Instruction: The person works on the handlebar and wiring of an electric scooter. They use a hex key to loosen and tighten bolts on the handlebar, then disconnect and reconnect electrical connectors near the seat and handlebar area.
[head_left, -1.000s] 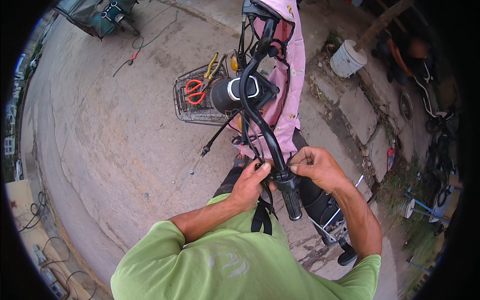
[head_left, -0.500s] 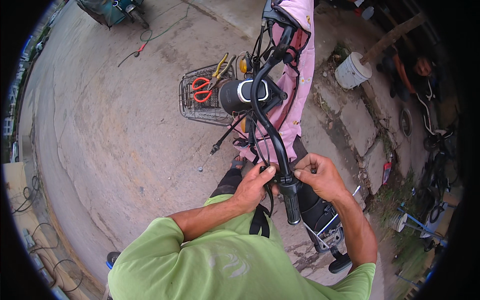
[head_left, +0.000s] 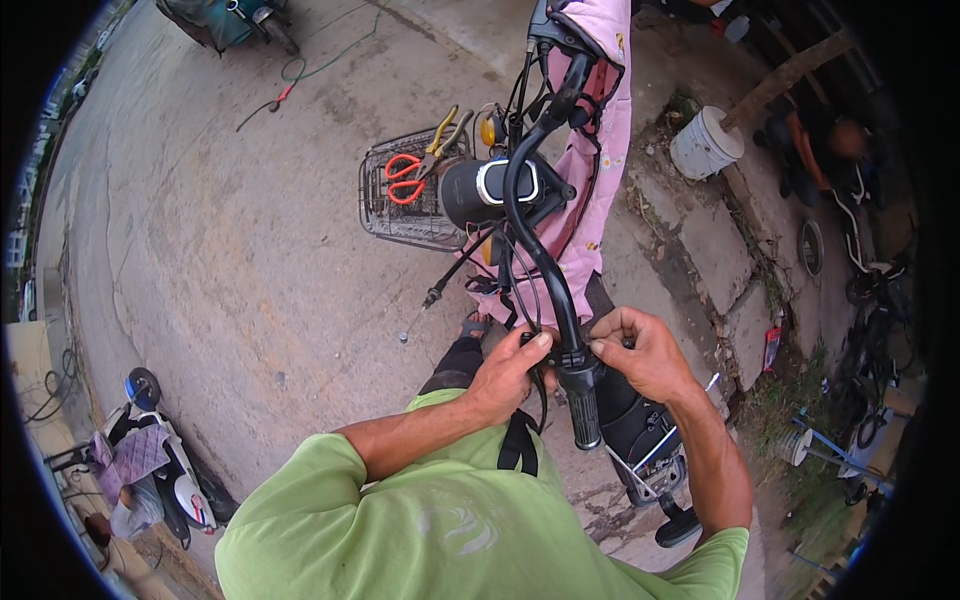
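My left hand is closed on the left side of a black lever fitting beside the handlebar grip, thumb on top; cables hide part of what it holds. My right hand is pinched at the right side of the same fitting, on something I cannot make out. The bent black handlebar carries cables, and a pink padded cover drapes along it. A loose cable end sticks out leftward. Red-handled scissors and yellow-handled pliers lie on the front wire basket.
A scooter with a purple cloth and a person is at lower left. A teal three-wheeler stands far back with a green hose near it. A white bucket, broken pavement and dark bicycle parts lie to the right.
The scooter and person have come into view at lower left. The handlebar and my hands shifted slightly right and down in view, with much the same grip.
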